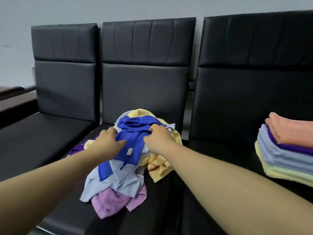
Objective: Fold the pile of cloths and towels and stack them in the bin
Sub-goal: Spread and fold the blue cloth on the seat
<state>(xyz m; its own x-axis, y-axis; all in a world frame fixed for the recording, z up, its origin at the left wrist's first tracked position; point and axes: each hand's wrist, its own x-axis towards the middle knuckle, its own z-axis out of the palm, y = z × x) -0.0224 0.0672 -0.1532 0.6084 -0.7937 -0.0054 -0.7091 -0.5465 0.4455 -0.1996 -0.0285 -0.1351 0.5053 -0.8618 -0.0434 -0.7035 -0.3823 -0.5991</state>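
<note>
A loose pile of cloths lies on the middle black seat (157, 209). On top is a royal blue cloth (131, 150) with a small white tag. Under it lie a light blue cloth (118, 180), a pink towel (111, 202), yellow towels (160, 167) and a purple cloth (77, 148). My left hand (108, 139) pinches the blue cloth's left side with curled fingers. My right hand (157, 138) grips the same cloth's upper right part. No bin is in view.
A stack of folded towels (286, 158), peach on top over purple, light blue and yellow, sits on the right seat. The left seat (42, 136) holds nothing. Tall black backrests (145, 73) stand behind. A brown table edge (11, 99) shows far left.
</note>
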